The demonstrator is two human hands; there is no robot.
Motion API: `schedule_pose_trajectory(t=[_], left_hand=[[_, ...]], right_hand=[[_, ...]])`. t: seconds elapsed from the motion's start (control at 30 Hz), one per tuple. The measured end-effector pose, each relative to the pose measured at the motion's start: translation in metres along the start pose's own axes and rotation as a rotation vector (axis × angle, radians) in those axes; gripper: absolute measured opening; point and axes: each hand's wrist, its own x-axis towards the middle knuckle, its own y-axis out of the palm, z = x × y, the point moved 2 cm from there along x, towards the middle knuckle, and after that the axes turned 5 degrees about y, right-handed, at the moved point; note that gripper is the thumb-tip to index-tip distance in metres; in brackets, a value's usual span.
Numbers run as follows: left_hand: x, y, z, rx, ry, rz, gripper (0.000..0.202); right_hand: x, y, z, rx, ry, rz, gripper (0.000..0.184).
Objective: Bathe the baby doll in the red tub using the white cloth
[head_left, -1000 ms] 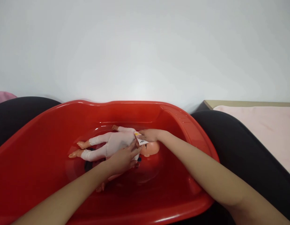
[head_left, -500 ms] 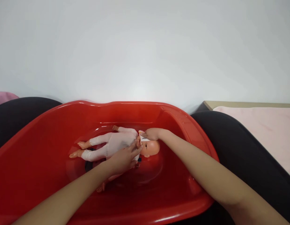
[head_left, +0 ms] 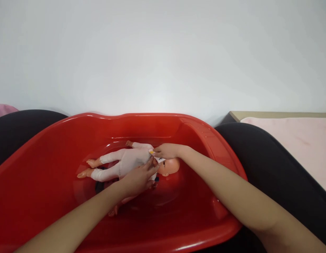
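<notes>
A baby doll (head_left: 133,158) in pale pink clothes lies on its back in a red baby bathtub (head_left: 152,235), its bald head to the right and its bare feet to the left. My right hand (head_left: 169,150) is closed on a white cloth piece (head_left: 159,160) with a yellow patch, at the doll's neck and face. Across the doll's chest lies my left hand (head_left: 139,177), its fingers stretched apart and touching the doll's chin area. My hands and the cloth hide the doll's mouth and part of its face.
Dark rounded surfaces flank the tub, one at the left (head_left: 23,133) and one at the right (head_left: 252,158). A pale pink cloth (head_left: 297,144) covers a surface farther right. Behind the tub rises a white wall (head_left: 152,56). Something black shows under the doll's legs.
My right hand has moved slightly left with the white cloth, from over the doll's eye toward its chin and neck. My left hand has stayed nearly still.
</notes>
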Motion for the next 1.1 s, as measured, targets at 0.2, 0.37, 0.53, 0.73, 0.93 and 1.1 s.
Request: schedule_pose_trajectory(t=[0.2,0.37,0.53,0.73,0.93,1.1], left_hand=[[0.001,0.001,0.001,0.007,0.042,-0.008,0.085],[0.002,0.000,0.000,0.003,0.065,-0.014,0.087],[0.004,0.000,0.000,-0.005,0.043,0.017,0.093],[0.004,-0.001,-0.002,-0.018,0.003,0.043,0.087],[0.006,0.002,0.000,-0.024,0.047,0.017,0.092],[0.004,0.000,-0.002,-0.014,0.040,0.009,0.090]], right_hand=[[0.003,0.002,-0.012,0.017,0.181,0.001,0.063],[0.002,-0.001,-0.018,-0.014,0.261,0.039,0.076],[-0.005,-0.007,-0.019,0.068,0.348,0.013,0.079],[-0.009,-0.005,-0.027,0.164,0.513,0.017,0.086],[0.000,0.002,-0.034,0.243,0.321,0.045,0.078],[0.006,0.003,-0.033,0.162,0.141,0.038,0.072]])
